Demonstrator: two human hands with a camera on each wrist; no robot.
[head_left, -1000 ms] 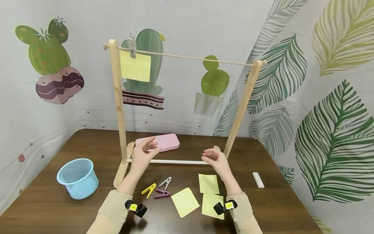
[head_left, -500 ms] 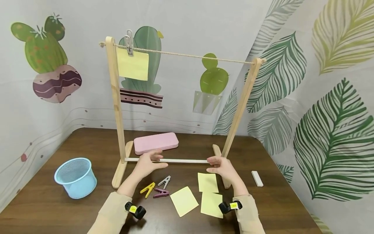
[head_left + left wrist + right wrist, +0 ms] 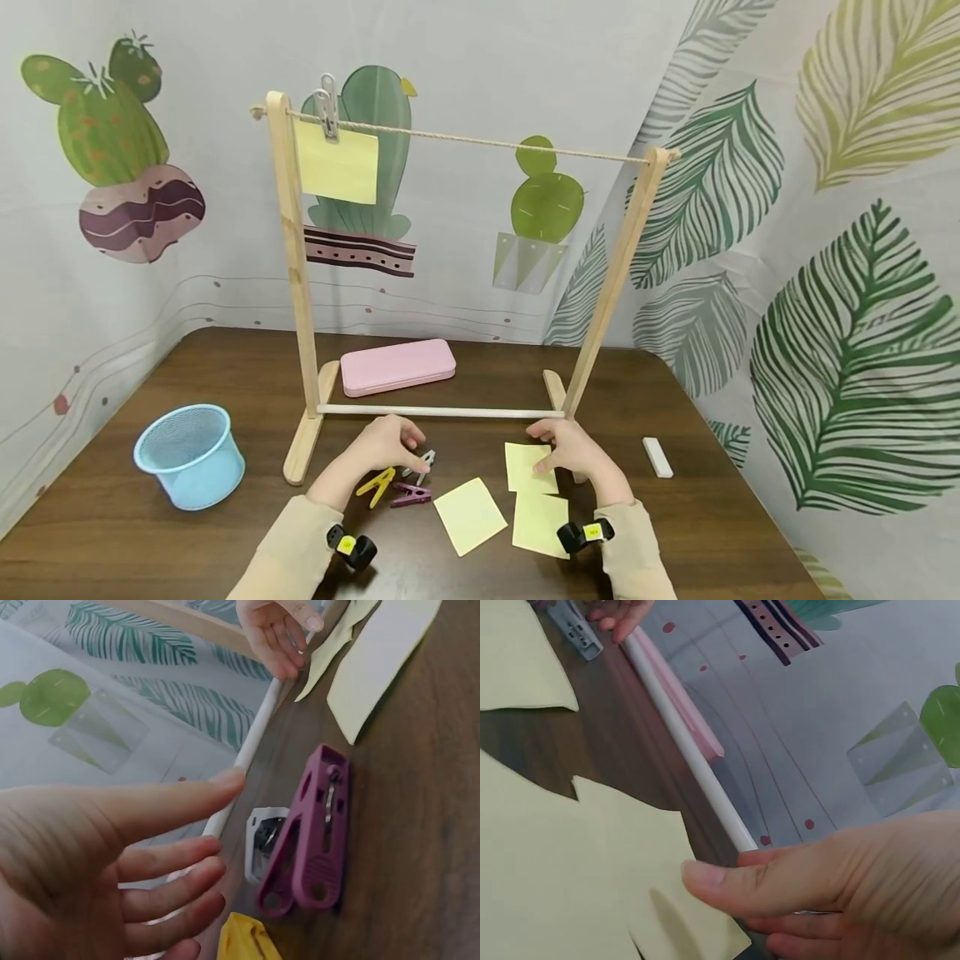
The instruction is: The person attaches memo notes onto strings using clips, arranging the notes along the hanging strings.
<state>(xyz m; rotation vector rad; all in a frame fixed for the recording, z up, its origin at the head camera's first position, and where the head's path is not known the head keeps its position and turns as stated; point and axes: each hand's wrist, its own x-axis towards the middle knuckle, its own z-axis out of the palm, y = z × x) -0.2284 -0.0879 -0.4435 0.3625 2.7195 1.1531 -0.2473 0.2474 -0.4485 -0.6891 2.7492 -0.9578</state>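
Observation:
My left hand hovers beside a grey clothespin, thumb and fingers spread apart with nothing between them. Close by lie a yellow clothespin and a purple clothespin, which stands large in the left wrist view. At the right, my right hand is over the far yellow paper square. Its thumb overlaps the paper's edge in the right wrist view, casting a shadow, and the fingers stay apart from it. A second paper square touches the far one, and a third lies left of them.
A wooden frame with a rope strung across stands behind the hands. A grey clip holds one yellow paper on the rope. Around it are a pink case, a blue mesh basket and a white block.
Both hands have come down and nearer from above the white bar, the left to the clothespins, the right to the far paper square. The view has shifted slightly.

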